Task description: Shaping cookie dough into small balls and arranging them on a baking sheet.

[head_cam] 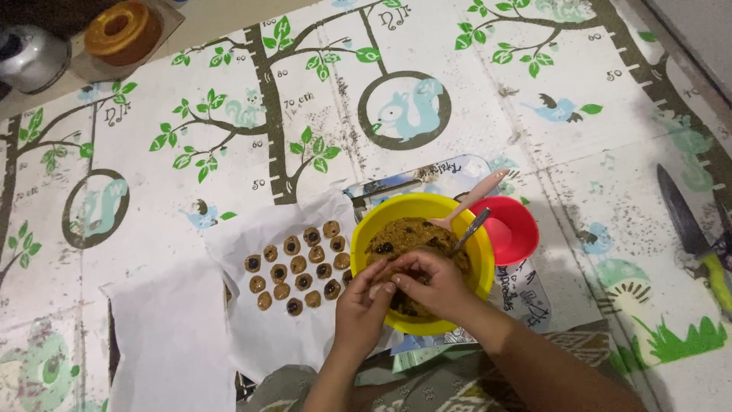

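Both hands (396, 290) pinching dough (412, 236)

Even, soft overhead light, faint shadows, slight blur, edges mildly curved.

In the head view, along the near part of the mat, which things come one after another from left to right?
Blank white paper sheet → paper with rows of small dough balls → yellow bowl of dough → red bowl → knife with green handle.

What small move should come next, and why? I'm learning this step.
Probably carry the dough pinched between the left hand and right hand from over the yellow bowl to the white paper, beside the rows of small dough balls.
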